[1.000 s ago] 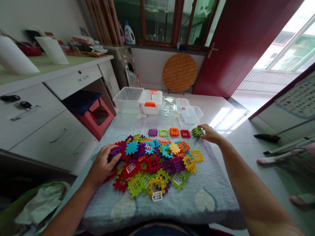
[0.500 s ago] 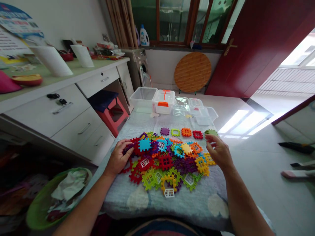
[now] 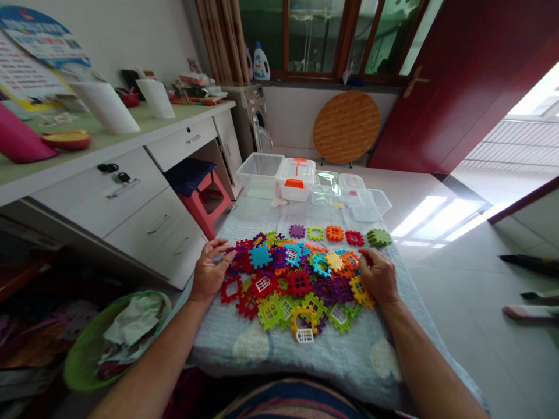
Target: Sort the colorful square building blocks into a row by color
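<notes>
While the desk [image 3: 336, 355] bears a heap of notched pieces [image 3: 299, 283] mid-surface, the left hand [image 3: 208, 272] and right hand [image 3: 381, 278] curl at its sides, whether gripping I cannot tell; a green stack [image 3: 379, 238] lies near the right edge.

Building tiles [image 3: 299, 284] are moulded plastic, smooth, with a low sheen. The tablecloth [image 3: 323, 356] is matt, crinkled cloth. The lidded box [image 3: 300, 194] is clear, glossy plastic; the stool frame [image 3: 201, 210], duller plastic. The drawer handle [image 3: 123, 188] appears metal. The round board [image 3: 347, 127] shows wood grain. The floor [image 3: 437, 262]: smooth, glossy.
</notes>
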A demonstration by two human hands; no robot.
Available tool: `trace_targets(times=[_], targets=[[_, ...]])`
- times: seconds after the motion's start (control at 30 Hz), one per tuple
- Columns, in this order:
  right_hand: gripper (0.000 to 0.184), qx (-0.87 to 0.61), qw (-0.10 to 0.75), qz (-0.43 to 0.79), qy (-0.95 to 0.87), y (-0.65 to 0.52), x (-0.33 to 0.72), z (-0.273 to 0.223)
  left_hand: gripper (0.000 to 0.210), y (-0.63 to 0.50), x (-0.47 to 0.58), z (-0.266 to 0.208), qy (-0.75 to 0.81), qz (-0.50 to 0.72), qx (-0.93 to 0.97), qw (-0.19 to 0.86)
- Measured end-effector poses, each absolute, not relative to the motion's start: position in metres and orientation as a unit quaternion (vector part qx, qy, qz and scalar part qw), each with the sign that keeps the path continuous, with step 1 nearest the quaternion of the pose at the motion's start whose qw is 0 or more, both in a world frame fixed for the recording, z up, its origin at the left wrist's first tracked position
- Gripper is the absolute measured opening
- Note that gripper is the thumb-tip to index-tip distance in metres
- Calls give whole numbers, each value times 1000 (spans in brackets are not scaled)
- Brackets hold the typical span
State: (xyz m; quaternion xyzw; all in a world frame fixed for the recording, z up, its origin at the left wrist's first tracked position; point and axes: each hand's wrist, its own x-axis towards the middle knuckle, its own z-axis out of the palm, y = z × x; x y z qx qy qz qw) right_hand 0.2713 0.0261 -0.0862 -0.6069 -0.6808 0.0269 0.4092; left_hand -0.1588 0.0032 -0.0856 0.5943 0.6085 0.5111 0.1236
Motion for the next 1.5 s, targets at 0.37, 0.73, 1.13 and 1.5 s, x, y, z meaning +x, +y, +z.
trace_targets(times=[0.37,0.73,1.13,1.5], targets=[[23,-627,410,25,-662,26,274,-92,27,-2,-150,-77,601,498,617,103],[22,-626,408,40,-663,25,274,-91,23,-10,-142,-71,560,416,714,59],[22,-628,412,41,-659,26,274,-91,48,-11,-148,-73,571,423,698,91],[23,-629,402,39,-664,27,274,-92,41,-10,-144,-70,570,375,728,69]])
